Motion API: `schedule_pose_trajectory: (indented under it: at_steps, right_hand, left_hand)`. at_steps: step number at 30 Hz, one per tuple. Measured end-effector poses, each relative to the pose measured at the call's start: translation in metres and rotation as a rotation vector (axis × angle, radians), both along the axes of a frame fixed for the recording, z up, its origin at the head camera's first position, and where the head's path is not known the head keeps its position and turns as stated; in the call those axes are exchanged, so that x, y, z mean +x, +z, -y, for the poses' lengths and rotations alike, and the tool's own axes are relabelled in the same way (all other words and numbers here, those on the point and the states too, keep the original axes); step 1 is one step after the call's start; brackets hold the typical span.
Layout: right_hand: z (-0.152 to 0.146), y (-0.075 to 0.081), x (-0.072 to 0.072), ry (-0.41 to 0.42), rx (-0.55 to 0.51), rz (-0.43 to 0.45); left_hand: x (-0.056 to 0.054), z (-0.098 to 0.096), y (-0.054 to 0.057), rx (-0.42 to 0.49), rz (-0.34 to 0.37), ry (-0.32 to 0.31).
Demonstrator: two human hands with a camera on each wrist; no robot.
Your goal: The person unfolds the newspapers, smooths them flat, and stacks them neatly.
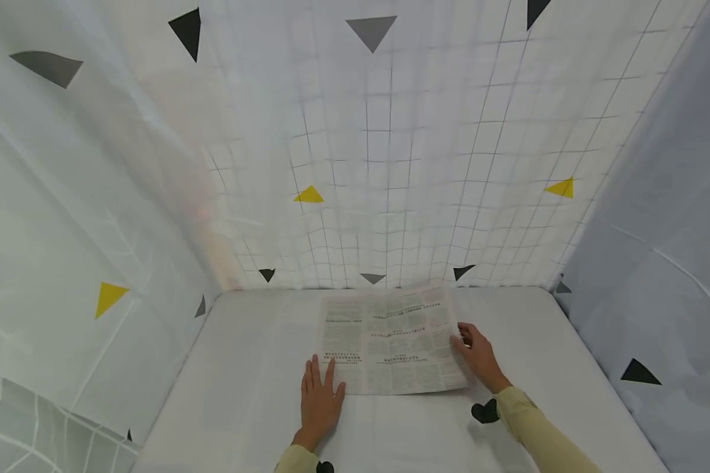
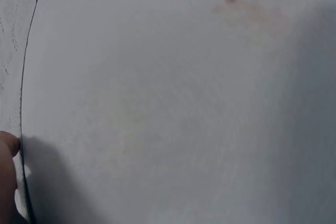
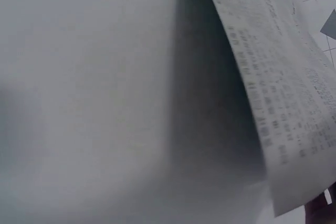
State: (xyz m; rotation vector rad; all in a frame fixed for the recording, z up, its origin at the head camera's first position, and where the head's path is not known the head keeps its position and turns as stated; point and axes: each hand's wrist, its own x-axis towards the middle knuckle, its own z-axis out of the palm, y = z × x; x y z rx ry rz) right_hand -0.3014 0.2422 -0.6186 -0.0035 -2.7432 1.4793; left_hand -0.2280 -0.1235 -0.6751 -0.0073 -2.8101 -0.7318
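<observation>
A printed newspaper sheet [image 1: 393,345] lies near the back of the white table, its right side raised a little. At its lower left corner my left hand [image 1: 321,402] rests with fingers straight, the fingertips over the paper. My right hand [image 1: 478,353] pinches the right edge between thumb and curled fingers. In the left wrist view the thumb [image 2: 7,148] lies at the border of the newspaper [image 2: 11,51]. The right wrist view has the newspaper [image 3: 283,93] lifted off the table, with a dark shadow beneath; part of the fingers [image 3: 317,211] shows at the bottom right.
The white table [image 1: 236,368] reaches back to a gridded white curtain [image 1: 390,144] with triangle prints. Sheeting hangs along the left [image 1: 94,217] and right [image 1: 668,230] sides. Small dark objects [image 1: 485,412] sit at both wrists. A reddish stain [image 2: 252,14] marks the white surface.
</observation>
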Motion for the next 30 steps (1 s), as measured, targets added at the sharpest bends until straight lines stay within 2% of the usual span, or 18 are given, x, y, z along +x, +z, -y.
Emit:
schedule_pose_trajectory:
  at_steps: [4, 10, 19, 30]
  right_hand:
    - [0.001, 0.008, -0.003, 0.001, -0.004, -0.011]
    - [0.002, 0.019, -0.008, 0.007, -0.004, 0.004]
    - [-0.001, 0.023, -0.017, 0.038, -0.004, 0.010]
    - [-0.006, 0.026, -0.019, 0.062, -0.092, 0.003]
  left_hand:
    - [0.001, -0.003, -0.003, -0.010, -0.022, 0.000]
    - [0.003, -0.006, 0.001, -0.008, -0.050, -0.006]
    - [0.002, -0.006, 0.008, 0.004, 0.020, 0.006]
    - [0.003, -0.005, 0.013, 0.047, 0.060, 0.038]
